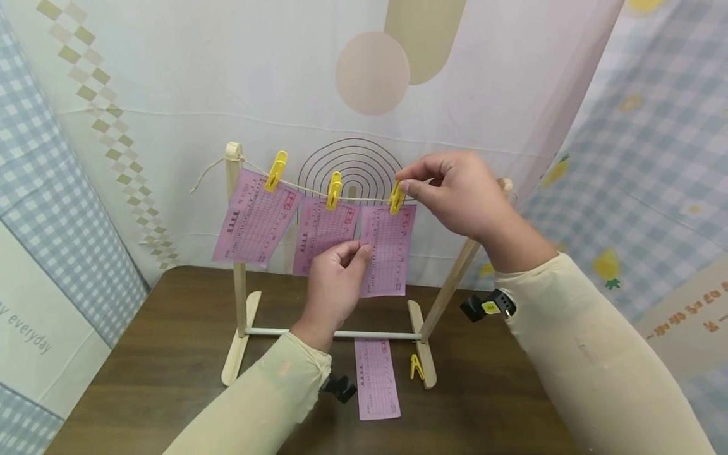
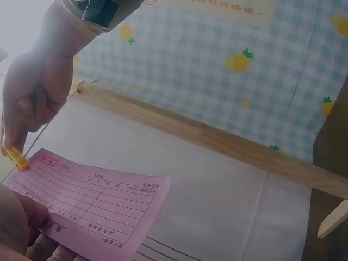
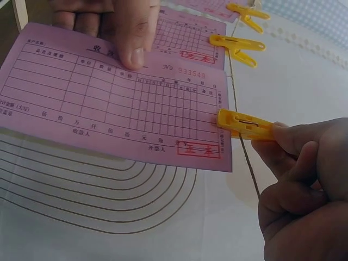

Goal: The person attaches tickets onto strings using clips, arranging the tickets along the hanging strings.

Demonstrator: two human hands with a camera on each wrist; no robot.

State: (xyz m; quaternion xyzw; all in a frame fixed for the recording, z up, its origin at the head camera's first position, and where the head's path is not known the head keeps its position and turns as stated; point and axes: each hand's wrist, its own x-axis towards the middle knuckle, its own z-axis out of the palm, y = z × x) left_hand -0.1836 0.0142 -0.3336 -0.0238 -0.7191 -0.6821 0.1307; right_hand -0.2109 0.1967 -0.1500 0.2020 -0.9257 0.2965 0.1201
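My right hand (image 1: 463, 189) pinches the end of a yellow clothespin (image 3: 246, 125), whose jaws sit over the edge of a pink receipt slip (image 1: 387, 253) at the string (image 3: 247, 157). Lower down, my left hand (image 1: 335, 284) pinches that slip's left edge between thumb and fingers; the thumb lies across the printed face in the right wrist view. Two more pink slips hang to the left, one (image 1: 258, 218) under a yellow clothespin (image 1: 275, 170), the other (image 1: 327, 224) under a second clothespin (image 1: 333, 189) and partly hidden behind my left hand.
The string runs between two wooden posts (image 1: 239, 297) on flat feet, joined by a white rod (image 1: 375, 335). On the brown table (image 1: 170, 341) lie another pink slip (image 1: 378, 382) and a loose yellow clothespin (image 1: 417, 366). Patterned cloth (image 1: 227, 76) hangs behind.
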